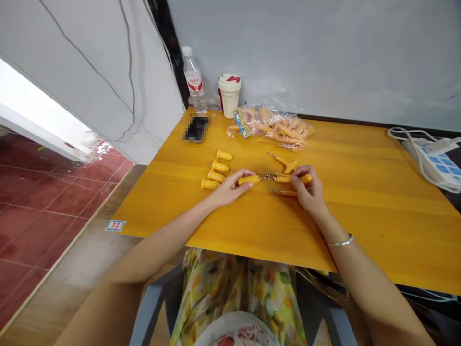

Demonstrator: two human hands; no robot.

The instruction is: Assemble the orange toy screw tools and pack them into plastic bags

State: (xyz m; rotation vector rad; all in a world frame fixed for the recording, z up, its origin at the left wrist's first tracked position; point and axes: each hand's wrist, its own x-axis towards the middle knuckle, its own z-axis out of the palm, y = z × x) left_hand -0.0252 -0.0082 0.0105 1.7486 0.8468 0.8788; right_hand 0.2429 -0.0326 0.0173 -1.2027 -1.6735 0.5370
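Note:
Between the fingers of my left hand (pixel 235 186) is a yellow ribbed plastic sleeve (pixel 249 179), its end facing right. My right hand (pixel 309 188) grips the yellow handle of a corkscrew (pixel 284 178), whose metal spiral points left at the sleeve's mouth. The spiral tip is close to the sleeve; whether it has entered I cannot tell. Another corkscrew (pixel 289 166) lies just beyond my right hand, and a further one (pixel 284 192) lies nearer me, partly hidden by that hand. Several matching sleeves (pixel 220 166) lie in a column left of my left hand.
A clear bag (pixel 273 126) of yellow plastic pieces lies at the back of the wooden table (pixel 360 192). Behind stand a white lidded cup (pixel 229 98) and a water bottle (pixel 195 84), with a phone (pixel 196 129) in front. A power strip (pixel 441 161) with cables sits at far right.

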